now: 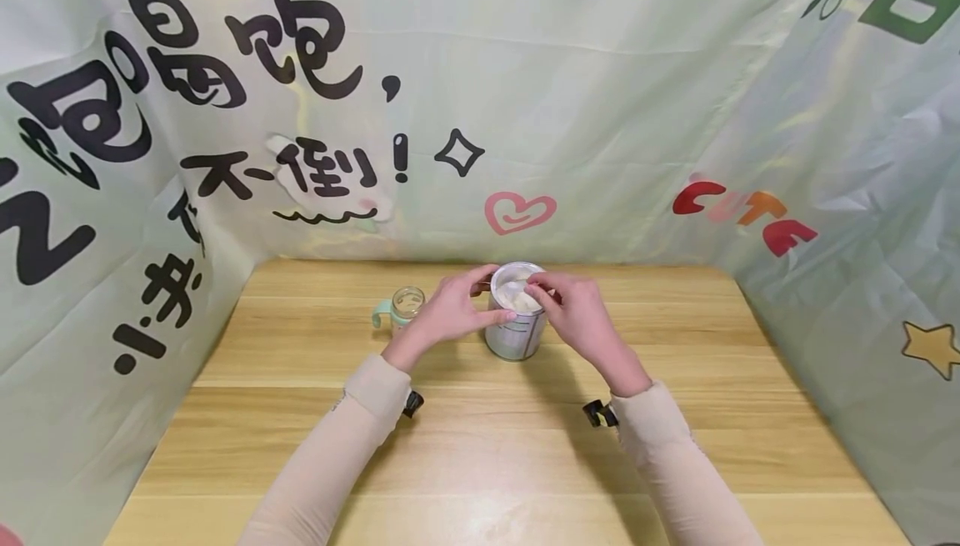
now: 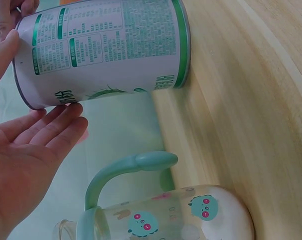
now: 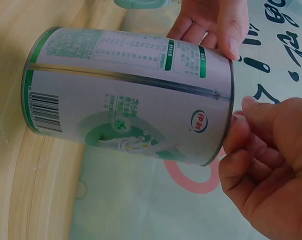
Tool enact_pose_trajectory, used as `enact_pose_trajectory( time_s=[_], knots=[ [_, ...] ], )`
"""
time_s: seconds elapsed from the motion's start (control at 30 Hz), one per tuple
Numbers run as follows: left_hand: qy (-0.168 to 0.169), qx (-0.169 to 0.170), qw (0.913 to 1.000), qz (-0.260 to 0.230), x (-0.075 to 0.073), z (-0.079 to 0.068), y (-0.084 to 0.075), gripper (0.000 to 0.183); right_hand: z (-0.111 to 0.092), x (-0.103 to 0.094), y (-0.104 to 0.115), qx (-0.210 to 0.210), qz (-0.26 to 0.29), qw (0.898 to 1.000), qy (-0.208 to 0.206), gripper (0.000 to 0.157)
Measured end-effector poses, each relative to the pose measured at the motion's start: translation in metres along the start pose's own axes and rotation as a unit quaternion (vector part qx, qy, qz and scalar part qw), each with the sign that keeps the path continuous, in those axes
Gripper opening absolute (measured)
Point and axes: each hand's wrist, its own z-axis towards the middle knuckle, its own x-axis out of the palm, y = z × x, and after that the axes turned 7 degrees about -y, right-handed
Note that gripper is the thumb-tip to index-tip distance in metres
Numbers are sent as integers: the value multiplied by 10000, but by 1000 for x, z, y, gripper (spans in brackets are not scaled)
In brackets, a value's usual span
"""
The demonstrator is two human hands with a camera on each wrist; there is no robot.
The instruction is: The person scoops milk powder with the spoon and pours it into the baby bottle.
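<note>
A white and green milk powder can [image 1: 516, 336] stands upright on the table with its top off and pale contents showing inside. My left hand [image 1: 455, 310] holds it from the left, thumb at the near rim and nearly straight fingers [image 2: 66, 120] along its side. Over the right side of the opening, my right hand [image 1: 573, 308] has thumb and curled fingertips [image 3: 236, 130] together, pinching right at the rim. A whitish thing lies under those fingertips; I cannot tell its kind. Behind my left wrist stands a clear baby bottle [image 2: 161, 215] with a mint-green handle [image 2: 126, 170] and no lid.
The wooden table [image 1: 487, 463] ends at a pale printed cloth [image 1: 600, 112] that hangs along its back and both sides. The bottle stands a short way left of the can, partly covered by my left forearm in the head view.
</note>
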Motion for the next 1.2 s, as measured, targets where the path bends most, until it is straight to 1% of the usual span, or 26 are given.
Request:
enact_pose_trajectory(
  time_s=[0.13, 0.3, 0.37, 0.47, 0.63, 0.8, 1.07, 1.2],
  knots=[
    [22, 58, 10000, -37, 1, 1, 1, 80, 0, 2, 1, -151, -137, 9997, 167, 14],
    [27, 163, 9999, -49, 1, 2, 1, 80, 1, 2, 1, -375, -141, 9986, 346, 9],
    [33, 194, 9998, -70, 1, 2, 1, 79, 1, 2, 2, -386, -78, 9980, 486, 8],
    [40, 201, 9998, -61, 1, 2, 1, 79, 1, 1, 1, -292, 52, 9970, 713, 8],
    [22, 163, 9999, -35, 1, 2, 1, 79, 2, 0, 0, 52, 238, 9957, 890, 10],
    [-8, 142, 9999, -15, 1, 1, 1, 80, 4, -1, -2, 557, 541, 9920, 994, 13],
    [-32, 122, 9999, 7, 0, 1, 0, 80, 4, -3, -8, 1409, 997, 9821, 755, 20],
    [-25, 98, 9999, -33, 0, 0, -1, 81, 4, -4, -11, 1799, 1325, 9724, 664, 24]
  ],
)
